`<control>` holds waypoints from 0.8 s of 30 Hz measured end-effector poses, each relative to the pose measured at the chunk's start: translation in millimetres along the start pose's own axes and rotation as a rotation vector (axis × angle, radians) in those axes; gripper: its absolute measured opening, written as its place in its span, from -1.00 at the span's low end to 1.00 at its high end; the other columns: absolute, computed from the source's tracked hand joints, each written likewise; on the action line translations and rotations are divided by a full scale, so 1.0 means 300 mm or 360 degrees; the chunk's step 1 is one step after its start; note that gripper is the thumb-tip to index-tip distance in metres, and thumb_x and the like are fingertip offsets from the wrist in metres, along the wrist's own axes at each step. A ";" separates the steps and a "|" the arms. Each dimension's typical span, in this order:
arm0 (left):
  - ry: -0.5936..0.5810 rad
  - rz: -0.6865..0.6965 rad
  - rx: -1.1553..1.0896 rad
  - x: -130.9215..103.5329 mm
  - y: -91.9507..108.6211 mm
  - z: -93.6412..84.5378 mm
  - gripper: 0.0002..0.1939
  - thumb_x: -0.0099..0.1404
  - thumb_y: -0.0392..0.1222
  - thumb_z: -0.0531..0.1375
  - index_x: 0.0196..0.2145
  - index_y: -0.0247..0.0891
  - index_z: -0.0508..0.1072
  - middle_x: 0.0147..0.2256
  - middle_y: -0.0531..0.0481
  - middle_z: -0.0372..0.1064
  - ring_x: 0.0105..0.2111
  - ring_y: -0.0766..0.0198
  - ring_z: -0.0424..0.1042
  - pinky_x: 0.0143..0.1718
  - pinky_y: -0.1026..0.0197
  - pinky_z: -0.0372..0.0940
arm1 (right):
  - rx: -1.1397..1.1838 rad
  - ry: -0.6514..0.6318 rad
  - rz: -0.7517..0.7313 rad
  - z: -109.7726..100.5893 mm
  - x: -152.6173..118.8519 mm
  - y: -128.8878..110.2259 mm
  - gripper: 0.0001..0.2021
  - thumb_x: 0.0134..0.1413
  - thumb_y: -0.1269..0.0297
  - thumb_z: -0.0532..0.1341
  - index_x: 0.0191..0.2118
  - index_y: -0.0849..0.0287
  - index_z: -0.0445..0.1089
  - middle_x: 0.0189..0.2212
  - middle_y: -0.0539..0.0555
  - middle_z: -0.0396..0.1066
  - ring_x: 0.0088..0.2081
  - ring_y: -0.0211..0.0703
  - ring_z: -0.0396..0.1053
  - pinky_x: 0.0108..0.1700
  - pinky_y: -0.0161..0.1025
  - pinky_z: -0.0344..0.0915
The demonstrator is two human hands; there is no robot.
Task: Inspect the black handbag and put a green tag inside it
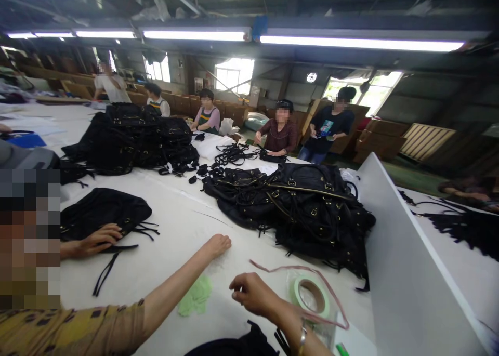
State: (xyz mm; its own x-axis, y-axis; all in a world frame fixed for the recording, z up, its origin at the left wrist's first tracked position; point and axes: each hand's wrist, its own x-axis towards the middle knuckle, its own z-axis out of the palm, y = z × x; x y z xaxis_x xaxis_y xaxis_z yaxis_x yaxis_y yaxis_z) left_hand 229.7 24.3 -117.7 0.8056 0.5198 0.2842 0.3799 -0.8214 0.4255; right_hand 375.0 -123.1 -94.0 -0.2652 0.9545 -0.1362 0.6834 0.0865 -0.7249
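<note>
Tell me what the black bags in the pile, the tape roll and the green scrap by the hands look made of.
Black bags: soft matte leather or imitation, slumped, with gold-coloured metal buckles. Tape roll: pale tape on a brownish, probably cardboard core. Green scrap: crumpled, thin, likely cloth or tissue; cannot tell which.

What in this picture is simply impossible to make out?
- Head view: the right hand curls its fingers under, hiding whether it pinches anything.
- Head view: the dark item at the bottom is cut off by the edge.
- Head view: the white board hides the right end of the pile of black bags.
</note>
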 end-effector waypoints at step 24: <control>-0.0630 -0.0560 -0.0385 -0.617 0.698 -0.106 -0.17 0.02 -0.08 0.45 0.21 -0.17 0.28 0.21 -0.18 0.24 0.21 -0.08 0.22 0.29 -0.08 0.15 | -0.0667 0.0251 -0.0655 0.109 -0.675 -0.091 -0.82 0.10 0.62 0.12 -0.29 0.20 0.35 -0.32 0.09 0.42 -0.24 -0.04 0.31 -0.18 -0.07 0.03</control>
State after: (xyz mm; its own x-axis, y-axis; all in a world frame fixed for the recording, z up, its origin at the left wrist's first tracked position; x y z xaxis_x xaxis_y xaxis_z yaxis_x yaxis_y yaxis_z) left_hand 145.5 -236.4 -53.8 0.7759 0.5863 -0.2330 0.5785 -0.5140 0.6334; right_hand 387.9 -328.0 -68.7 -0.4825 0.8468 0.2240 0.7641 0.5320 -0.3648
